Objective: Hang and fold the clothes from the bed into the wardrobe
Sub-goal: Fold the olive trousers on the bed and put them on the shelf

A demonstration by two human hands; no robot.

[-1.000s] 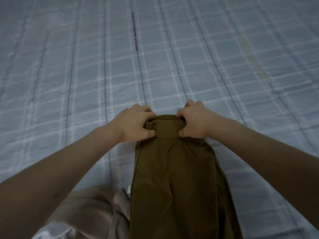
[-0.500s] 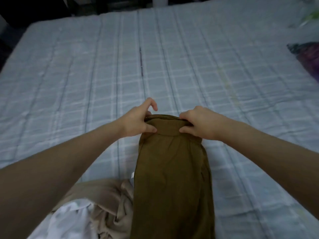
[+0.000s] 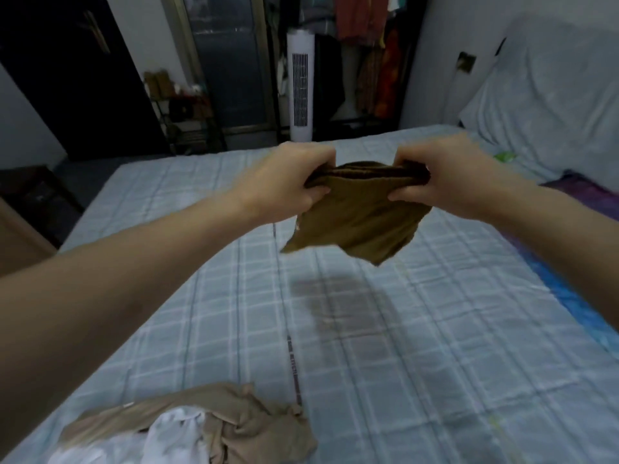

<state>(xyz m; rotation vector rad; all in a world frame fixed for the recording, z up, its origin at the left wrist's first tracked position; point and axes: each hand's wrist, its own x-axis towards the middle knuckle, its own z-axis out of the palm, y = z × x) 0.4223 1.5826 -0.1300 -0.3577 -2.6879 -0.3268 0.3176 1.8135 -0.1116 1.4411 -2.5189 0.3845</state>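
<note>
An olive-brown garment [image 3: 360, 216] hangs in the air above the bed [image 3: 418, 346], held by its top edge. My left hand [image 3: 288, 182] grips the left end of that edge and my right hand [image 3: 445, 179] grips the right end. The cloth swings forward and casts a shadow on the sheet below. A crumpled beige garment [image 3: 254, 426] and a white one [image 3: 167, 437] lie on the bed near its front edge. Across the room, clothes [image 3: 365, 45] hang in an open wardrobe.
A white tower fan [image 3: 299, 85] stands beyond the foot of the bed. A pillow [image 3: 549, 95] lies at the right, with a purple and blue cloth [image 3: 582, 202] beneath it. A dark door [image 3: 67, 68] and a small shelf [image 3: 181, 105] are at the left.
Both hands have lifted the olive garment off the bed and flung it up and forward. My view has tilted up from the sheet to the room.
</note>
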